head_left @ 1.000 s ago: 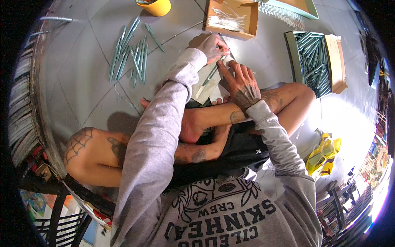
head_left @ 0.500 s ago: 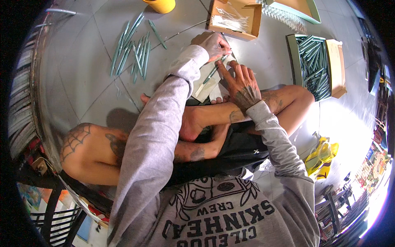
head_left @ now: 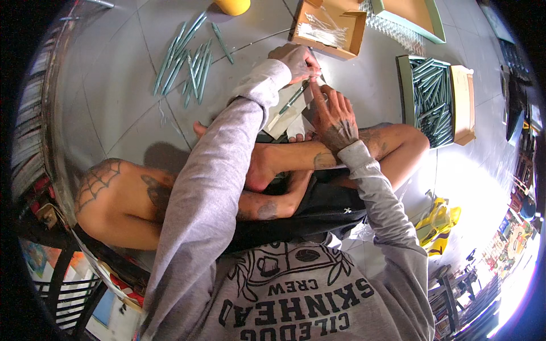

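Note:
A dark green pen (head_left: 293,101) lies slanted on a pale flat board (head_left: 277,127) in front of my crossed legs. My left hand (head_left: 293,61) is closed at the board's far end, fingers pinched together just beyond the pen's upper tip; what they hold is too small to make out. My right hand (head_left: 335,116) comes in from the right, palm down. Its index finger is stretched out and meets the left fingertips, while the other fingers are loosely bent and apart. Part of the board is hidden by my hands and leg.
Loose green pens (head_left: 196,65) lie on the tiled floor to the left. A yellow cup (head_left: 233,5) stands at the far edge. Beyond my hands is a cardboard box (head_left: 333,48) of thin white pieces. At right, an open box (head_left: 463,102) holds many green pens, with a yellow bag (head_left: 441,227) nearer.
My right index finger has moved from over the pen's upper part to the left fingertips. The left hand stays closed in about the same place, and the view has shifted slightly.

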{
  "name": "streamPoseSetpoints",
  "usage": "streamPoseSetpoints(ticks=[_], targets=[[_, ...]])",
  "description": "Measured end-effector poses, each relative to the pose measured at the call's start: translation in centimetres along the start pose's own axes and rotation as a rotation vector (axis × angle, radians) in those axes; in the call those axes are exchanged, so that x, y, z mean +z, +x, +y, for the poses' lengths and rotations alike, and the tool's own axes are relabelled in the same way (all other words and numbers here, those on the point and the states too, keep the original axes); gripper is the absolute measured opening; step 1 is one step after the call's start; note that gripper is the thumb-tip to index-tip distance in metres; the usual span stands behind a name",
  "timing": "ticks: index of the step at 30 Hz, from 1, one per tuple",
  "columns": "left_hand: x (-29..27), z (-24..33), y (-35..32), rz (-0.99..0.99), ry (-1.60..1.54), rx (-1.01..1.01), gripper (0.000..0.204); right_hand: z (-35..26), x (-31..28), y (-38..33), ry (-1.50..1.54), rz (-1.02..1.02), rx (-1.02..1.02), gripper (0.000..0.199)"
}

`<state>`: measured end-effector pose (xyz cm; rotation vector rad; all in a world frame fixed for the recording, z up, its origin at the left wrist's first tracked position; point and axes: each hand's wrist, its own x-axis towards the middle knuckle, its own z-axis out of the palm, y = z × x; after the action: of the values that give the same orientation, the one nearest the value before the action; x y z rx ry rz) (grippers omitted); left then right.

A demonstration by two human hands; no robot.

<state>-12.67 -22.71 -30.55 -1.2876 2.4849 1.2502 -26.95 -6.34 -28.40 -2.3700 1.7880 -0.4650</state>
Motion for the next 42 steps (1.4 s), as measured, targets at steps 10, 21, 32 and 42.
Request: streamPoseSetpoints(ticks=[10,21,32,42], targets=[[-0.6,1.2,0.0,0.048,-0.071,0.117,0.034,4.3,-1.2,2.9,0.671,0.037,0.620,0.040],[-10.5,13.0,-9.2,-0.196,-0.257,0.326,0.040,-2.1,-11.9,0.6,1.310,0.250,0.516,0.046],[-9.0,15.5,-31.8,1.032,-0.824,0.128,0.019,-11.2,-18.6,-3.6,1.701,0.759,0.366,0.034],[-9.0,19.2,-35.3,0.885,-0.938,0.031,0.020,-16.2,-20.3,-3.1,1.752,0.791,0.320,0.035]])
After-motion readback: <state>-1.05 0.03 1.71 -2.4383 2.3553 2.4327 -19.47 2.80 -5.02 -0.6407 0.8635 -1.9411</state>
